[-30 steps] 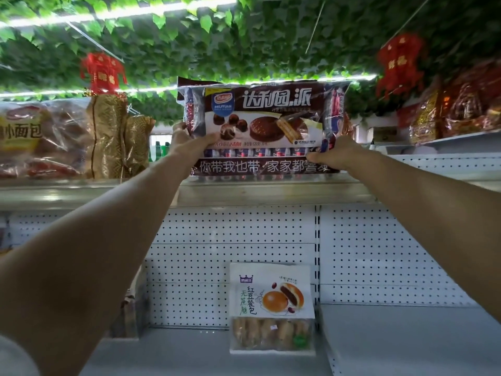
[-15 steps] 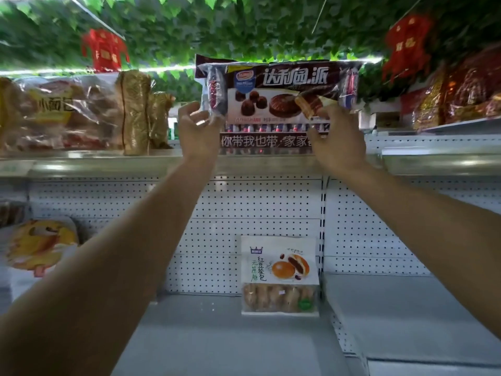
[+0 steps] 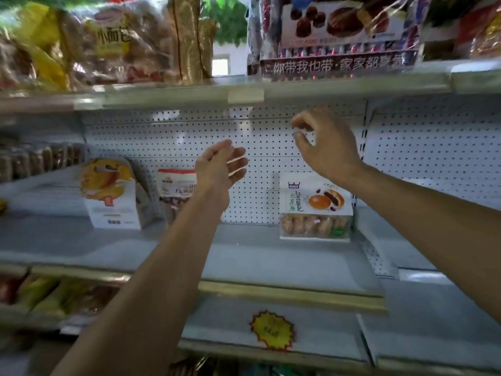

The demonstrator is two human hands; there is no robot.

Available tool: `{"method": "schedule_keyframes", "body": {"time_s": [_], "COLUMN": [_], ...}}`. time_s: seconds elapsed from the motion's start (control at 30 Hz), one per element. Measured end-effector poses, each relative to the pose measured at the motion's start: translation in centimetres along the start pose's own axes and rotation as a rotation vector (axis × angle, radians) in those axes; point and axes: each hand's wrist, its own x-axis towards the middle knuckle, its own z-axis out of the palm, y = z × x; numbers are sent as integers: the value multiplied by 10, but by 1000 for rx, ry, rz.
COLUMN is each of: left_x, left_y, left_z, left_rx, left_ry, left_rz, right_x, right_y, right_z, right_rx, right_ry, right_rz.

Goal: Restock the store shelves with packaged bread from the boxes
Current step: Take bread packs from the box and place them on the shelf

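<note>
Two bare hands hang in the air in front of the white pegboard back wall (image 3: pixel 271 137), between the top shelf (image 3: pixel 244 89) and the middle shelf (image 3: pixel 244 256), and neither one holds or touches anything. The left hand (image 3: pixel 219 169) is raised with its grip spread, the fingers straight and relaxed, pointing up and to the right. The right hand (image 3: pixel 325 147) sits a little higher and to the right, its grip loosely curled, thumb and forefinger near each other but pinching nothing. The chocolate pie pack (image 3: pixel 339 33), a large dark package with pictures of chocolate cakes, stands on the top shelf near its front edge, above the right hand and apart from it. At the left end of the same shelf lie clear bags of small bread (image 3: pixel 108 42), blurred, with a gold-coloured pack (image 3: pixel 189 36) standing just beside them. On the middle shelf, against the back wall, a red bean bun bag (image 3: pixel 315 207) stands upright near the right end. Toward the left end stands a white box with a yellow picture (image 3: pixel 111 194), and just beside it a white-and-red bag (image 3: pixel 176 191), partly hidden behind the left forearm. A yellow starburst sticker (image 3: pixel 272 331) lies on the lower shelf (image 3: pixel 325 335), near its front edge.
</note>
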Motion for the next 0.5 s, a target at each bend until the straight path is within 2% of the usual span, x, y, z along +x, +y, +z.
{"method": "schedule_keyframes", "body": {"time_s": [0.13, 0.23, 0.5], "left_x": [-3, -12, -52], "left_y": [-25, -48, -129], "left_z": [-51, -88, -191], "left_rx": [89, 127, 190], "left_ry": [-38, -41, 146], "left_rz": [-215, -305, -537], "right_x": [-31, -59, -174], "right_y": [-28, -42, -62], "right_z": [32, 59, 136], "right_rx": [-7, 26, 231], "right_ry": [-173, -308, -631], "right_rz": [6, 44, 269]}}
